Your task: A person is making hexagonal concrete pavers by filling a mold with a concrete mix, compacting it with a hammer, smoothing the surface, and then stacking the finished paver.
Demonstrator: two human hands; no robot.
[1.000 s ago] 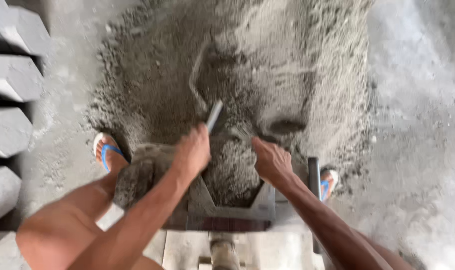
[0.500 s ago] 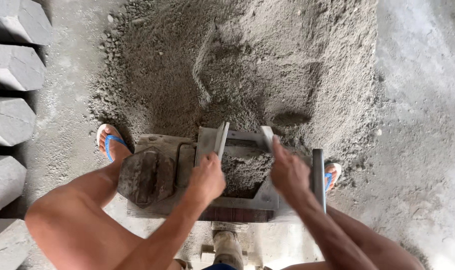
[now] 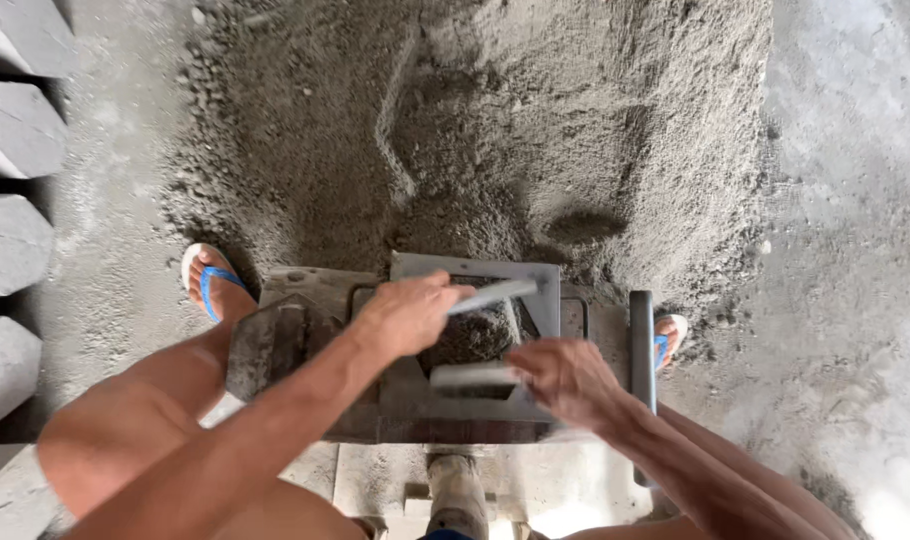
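1. Left hand [image 3: 407,312] is closed around a flat metal bar [image 3: 492,295]; its long axis runs left-right, free end pointing right and slightly upward.
2. Bar lies over the metal mould [image 3: 475,270], filled with grey mix [image 3: 470,338].
3. Right hand [image 3: 565,378] rests on the mould's near edge; whether it grips is unclear.

The left hand [image 3: 407,312] has drawn back from the grey heap [image 3: 495,130] at twelve o'clock to over the metal mould [image 3: 475,345]. Its flat bar [image 3: 492,296] now lies nearly level. The right hand [image 3: 565,378] has pulled back toward six o'clock, seemingly gripping a second flat piece [image 3: 473,375].
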